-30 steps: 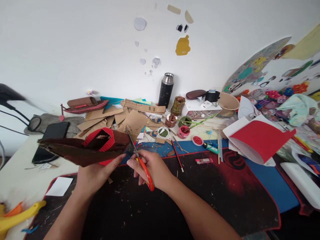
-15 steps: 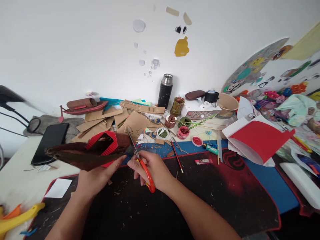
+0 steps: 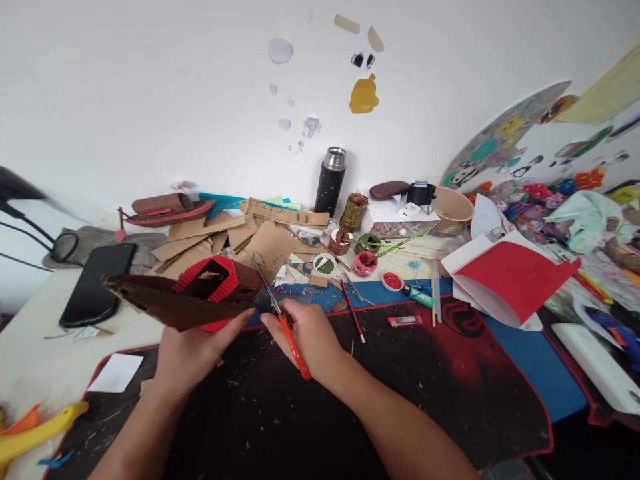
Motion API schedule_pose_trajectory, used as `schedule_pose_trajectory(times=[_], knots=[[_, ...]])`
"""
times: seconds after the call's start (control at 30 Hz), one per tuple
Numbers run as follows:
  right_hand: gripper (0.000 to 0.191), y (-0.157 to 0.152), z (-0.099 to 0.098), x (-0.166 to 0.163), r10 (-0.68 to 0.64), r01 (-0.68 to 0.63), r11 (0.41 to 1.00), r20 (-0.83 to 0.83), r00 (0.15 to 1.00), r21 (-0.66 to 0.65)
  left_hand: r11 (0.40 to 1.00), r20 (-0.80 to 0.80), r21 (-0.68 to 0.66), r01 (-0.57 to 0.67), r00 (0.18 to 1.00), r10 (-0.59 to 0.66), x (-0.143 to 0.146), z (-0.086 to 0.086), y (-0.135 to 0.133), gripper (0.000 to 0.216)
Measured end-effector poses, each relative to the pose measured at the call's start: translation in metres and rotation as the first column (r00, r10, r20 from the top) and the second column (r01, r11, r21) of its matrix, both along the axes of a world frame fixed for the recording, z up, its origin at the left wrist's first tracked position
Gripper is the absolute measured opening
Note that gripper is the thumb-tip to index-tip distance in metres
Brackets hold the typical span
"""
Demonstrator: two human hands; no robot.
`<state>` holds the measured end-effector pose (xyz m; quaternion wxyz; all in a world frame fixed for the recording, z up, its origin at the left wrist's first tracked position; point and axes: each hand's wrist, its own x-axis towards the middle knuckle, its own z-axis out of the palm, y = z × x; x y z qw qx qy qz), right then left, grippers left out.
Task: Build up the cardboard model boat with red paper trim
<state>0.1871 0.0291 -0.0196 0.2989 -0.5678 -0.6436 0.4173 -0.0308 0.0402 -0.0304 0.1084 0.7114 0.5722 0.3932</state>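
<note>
My left hand (image 3: 193,357) grips a dark brown model boat (image 3: 165,303) from below, its pointed end aimed left. A ribbed red strip (image 3: 227,283) borders the opening of the boat's cabin. In my right hand (image 3: 310,337) are scissors (image 3: 293,343) with orange-red handles, blades angled up and left beside the boat's right end. From this angle I cannot tell whether the blades touch the boat. Part of the left fingers is hidden beneath the hull.
Cardboard scraps (image 3: 267,250) lie behind the hands, near a second model boat (image 3: 167,210) and a black flask (image 3: 331,181). Paint jars (image 3: 365,265) and a paintbrush (image 3: 354,313) are to the right. Red paper (image 3: 515,277) lies farther right; a phone (image 3: 97,283) is left.
The boat has tilted and shifted slightly right, showing more of its cabin's side. My right hand has turned a little, and the scissors' handles now look closer together.
</note>
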Motion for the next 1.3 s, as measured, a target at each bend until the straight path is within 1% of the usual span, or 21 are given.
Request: schedule_pose_trajectory(times=[0.17,0.27,0.37,0.4,0.47,0.57,0.67,0.77,0.87,1.03,1.1,1.2,1.3], knots=[[0.029,0.0,-0.002,-0.003,-0.015,0.014,1.0,0.038,0.999,0.012,0.999,0.049,-0.041,0.002,0.999,0.0,-0.002,0.001,0.001,0.041],[0.03,-0.001,-0.002,-0.004,-0.01,0.01,1.0,0.012,1.0,0.028,0.999,0.076,-0.046,-0.002,0.997,0.005,-0.003,0.002,0.001,0.045],[0.034,-0.003,-0.002,-0.004,-0.006,0.008,1.0,-0.052,0.999,0.029,0.998,0.086,-0.065,-0.008,0.996,0.014,-0.003,0.001,0.001,0.047],[0.035,-0.003,-0.003,-0.004,-0.002,0.003,1.0,-0.089,0.996,0.01,0.997,0.084,-0.072,-0.011,0.996,0.017,-0.003,0.001,0.001,0.048],[0.036,-0.005,-0.004,-0.002,0.019,-0.033,0.997,-0.191,0.981,-0.071,0.996,0.075,-0.085,-0.019,0.997,0.025,-0.003,0.001,0.001,0.047],[0.041,-0.005,-0.005,0.0,0.052,-0.131,0.971,-0.363,0.93,-0.198,0.995,0.085,-0.096,-0.016,0.996,0.024,-0.004,0.005,0.001,0.045],[0.047,-0.004,-0.005,0.002,0.066,-0.206,0.947,-0.48,0.875,-0.245,0.994,0.092,-0.11,0.016,0.996,-0.006,-0.005,0.01,0.002,0.041],[0.055,-0.003,-0.003,0.004,0.058,-0.25,0.924,-0.54,0.839,-0.29,0.987,0.063,-0.159,0.001,0.998,0.009,-0.006,0.014,0.002,0.039],[0.063,-0.001,-0.002,0.007,0.074,-0.292,0.905,-0.562,0.824,-0.308,0.981,0.018,-0.19,-0.046,0.999,0.051,-0.007,0.012,0.002,0.042],[0.076,0.002,0.002,0.016,0.154,-0.354,0.882,-0.519,0.841,-0.311,0.983,0.017,-0.172,-0.064,0.998,0.068,-0.008,0.001,0.002,0.046],[0.076,0.002,0.003,0.016,0.156,-0.381,0.863,-0.54,0.827,-0.333,0.981,0.016,-0.181,-0.065,0.997,0.069,-0.008,-0.003,0.002,0.047],[0.074,0.0,0.004,0.012,0.098,-0.38,0.84,-0.581,0.808,-0.388,0.977,0.015,-0.191,-0.097,0.995,0.102,-0.008,-0.002,0.002,0.046],[0.067,-0.001,0.005,0.009,0.052,-0.332,0.856,-0.574,0.817,-0.395,0.972,0.027,-0.211,-0.103,0.994,0.111,-0.008,0.005,0.003,0.044]])
